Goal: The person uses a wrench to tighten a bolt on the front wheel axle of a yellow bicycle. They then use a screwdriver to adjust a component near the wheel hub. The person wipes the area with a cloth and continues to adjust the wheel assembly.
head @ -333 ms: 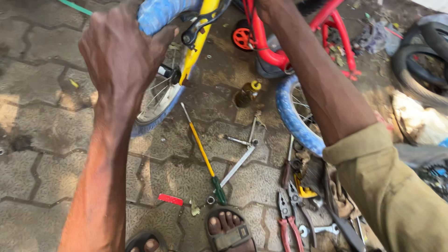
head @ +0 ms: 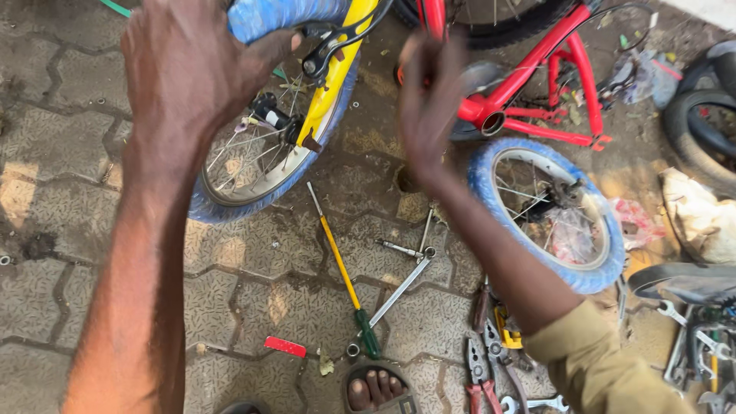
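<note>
Two hands up top: left hand (head: 192, 69) clamped over blue tyre (head: 280, 17) of yellow bicycle (head: 337, 73), upper centre. Right hand (head: 429, 92) blurred beside red frame (head: 529, 84), grip unclear. Screwdriver (head: 343, 280) on paving below.

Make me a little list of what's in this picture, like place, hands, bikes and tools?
place: paved ground outdoors
left hand: left hand on the blue tyre of the yellow bike
right hand: right hand raised and blurred, in front of the red bike; cannot tell if it holds anything
loose wheel: blue wheel lying beside the red bike
tools: screwdriver, cross wrench, pliers
also: red strip, sandalled foot
</note>
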